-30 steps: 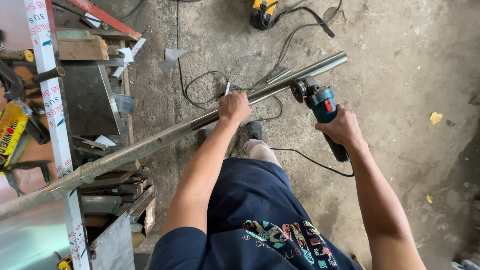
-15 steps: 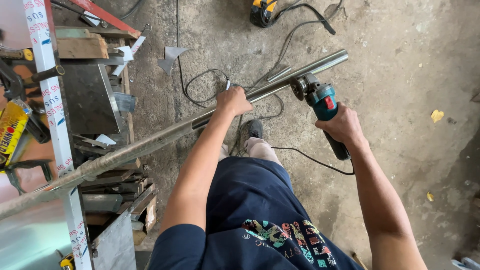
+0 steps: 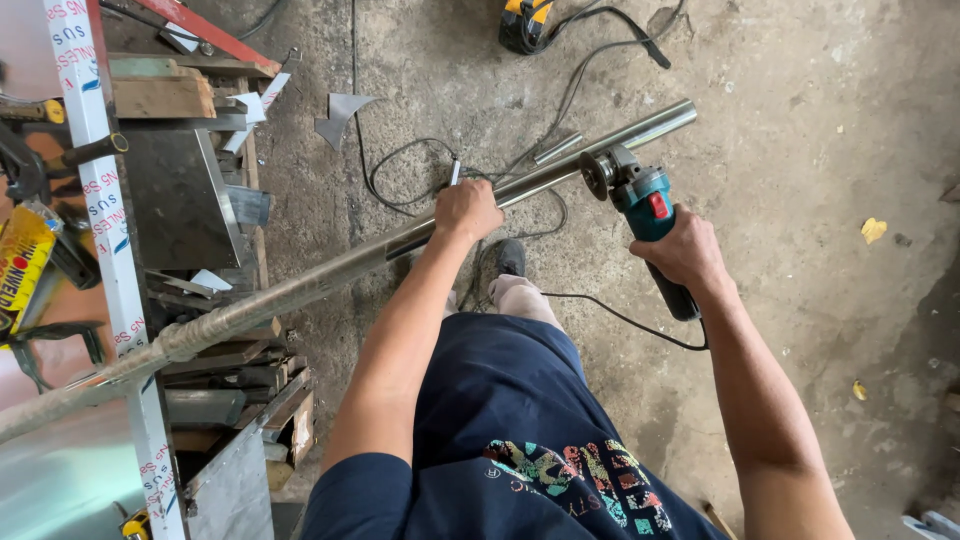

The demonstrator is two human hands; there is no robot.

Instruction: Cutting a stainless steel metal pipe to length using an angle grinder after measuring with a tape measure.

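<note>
A long shiny steel pipe [image 3: 560, 168] runs diagonally from the lower left up to the right, above the concrete floor. My left hand [image 3: 466, 210] grips it near its middle. My right hand [image 3: 687, 250] holds a teal and black angle grinder [image 3: 640, 205] by its body. The grinder's disc [image 3: 600, 172] sits right against the pipe, a short way from the pipe's free end. A black cord trails from the grinder's handle across the floor. My leg in dark blue shorts and my foot are below the pipe.
A metal rack [image 3: 190, 200] with steel offcuts, wood blocks and tools stands at the left. A white taped metal bar [image 3: 110, 250] crosses it upright. Black cables [image 3: 400, 170] loop on the floor. A yellow and black tool [image 3: 525, 22] lies at the top.
The view has shifted only slightly. My left hand keeps its grip on the pipe and the grinder's disc stays at the pipe.
</note>
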